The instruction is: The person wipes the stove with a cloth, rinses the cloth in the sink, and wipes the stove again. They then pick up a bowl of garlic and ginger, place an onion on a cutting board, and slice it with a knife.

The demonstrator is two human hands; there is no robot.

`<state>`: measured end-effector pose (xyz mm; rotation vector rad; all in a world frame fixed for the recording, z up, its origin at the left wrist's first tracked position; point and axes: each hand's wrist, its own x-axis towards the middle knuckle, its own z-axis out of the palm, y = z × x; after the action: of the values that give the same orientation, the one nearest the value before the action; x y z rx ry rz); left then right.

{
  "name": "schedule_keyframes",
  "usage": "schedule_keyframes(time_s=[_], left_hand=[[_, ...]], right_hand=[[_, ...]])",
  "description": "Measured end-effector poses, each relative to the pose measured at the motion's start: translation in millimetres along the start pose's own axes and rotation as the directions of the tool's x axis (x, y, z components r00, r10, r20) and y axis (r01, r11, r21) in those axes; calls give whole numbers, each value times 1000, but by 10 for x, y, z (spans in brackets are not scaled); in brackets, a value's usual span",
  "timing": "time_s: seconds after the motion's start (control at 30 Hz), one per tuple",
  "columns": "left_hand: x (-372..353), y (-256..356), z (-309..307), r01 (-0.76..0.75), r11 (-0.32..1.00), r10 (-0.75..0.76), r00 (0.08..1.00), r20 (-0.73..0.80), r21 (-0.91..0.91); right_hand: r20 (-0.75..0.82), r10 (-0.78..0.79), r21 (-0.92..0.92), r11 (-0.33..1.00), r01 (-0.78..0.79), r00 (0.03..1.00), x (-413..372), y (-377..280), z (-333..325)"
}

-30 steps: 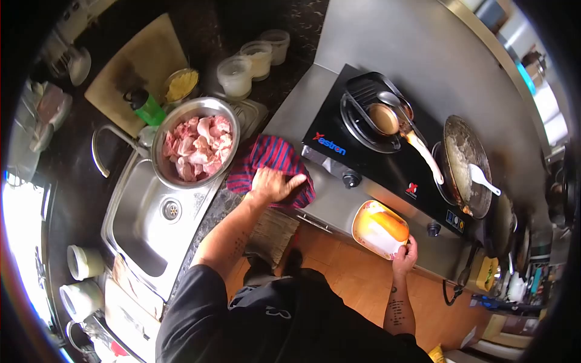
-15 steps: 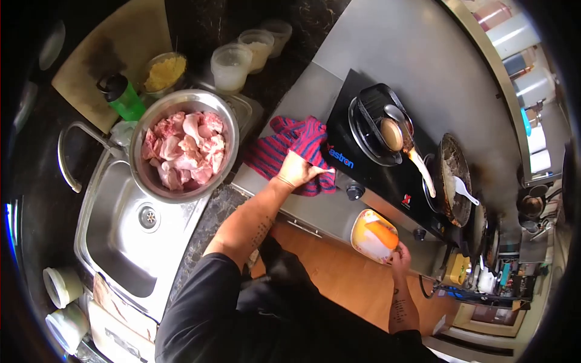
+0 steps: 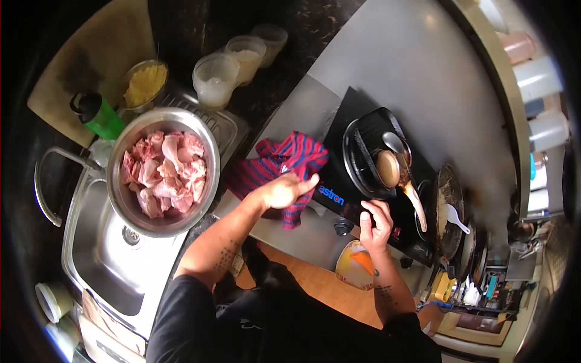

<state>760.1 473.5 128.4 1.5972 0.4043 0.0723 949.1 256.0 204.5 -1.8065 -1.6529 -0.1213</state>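
Observation:
My left hand [image 3: 283, 191] grips a red-and-blue striped cloth [image 3: 302, 151] at the front left of the black gas stove [image 3: 346, 124]; part of the cloth hangs below the hand. My right hand [image 3: 377, 228] is raised near the stove's front knobs, fingers loosely bent and apart, holding nothing. Just below it, a shallow dish [image 3: 348, 273] with something orange [image 3: 363, 261] inside sits at the counter's front edge, partly hidden by my right forearm.
A steel bowl [image 3: 210, 158] of raw chicken pieces [image 3: 164, 172] stands beside the sink [image 3: 100, 260]. On the stove are a black pan [image 3: 358, 175] with a spoon [image 3: 393, 143], and a frying pan [image 3: 449, 187] with a white spatula [image 3: 457, 221]. Plastic tubs [image 3: 215, 85] stand behind.
My right hand has let go of the dish and moved up toward the stove front. The cloth has shifted and bunched under my left hand. The whole view has turned slightly.

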Motion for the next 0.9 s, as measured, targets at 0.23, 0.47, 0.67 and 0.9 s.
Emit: schedule_keyframes(time_s=[0.23, 0.47, 0.67, 0.9], left_hand=[[662, 185, -196, -2, 966, -13, 998, -56, -257], [1872, 262, -543, -121, 982, 101, 985, -139, -147], [2600, 318, -756, -49, 965, -5, 979, -206, -257], [1671, 114, -393, -92, 951, 13, 967, -256, -296]], right_hand=[[194, 58, 18, 998, -63, 979, 126, -18, 1], [251, 15, 2, 1000, -15, 968, 173, 55, 5], [249, 32, 7, 999, -35, 968, 174, 107, 19], [229, 54, 13, 998, -58, 972, 209, 82, 26]])
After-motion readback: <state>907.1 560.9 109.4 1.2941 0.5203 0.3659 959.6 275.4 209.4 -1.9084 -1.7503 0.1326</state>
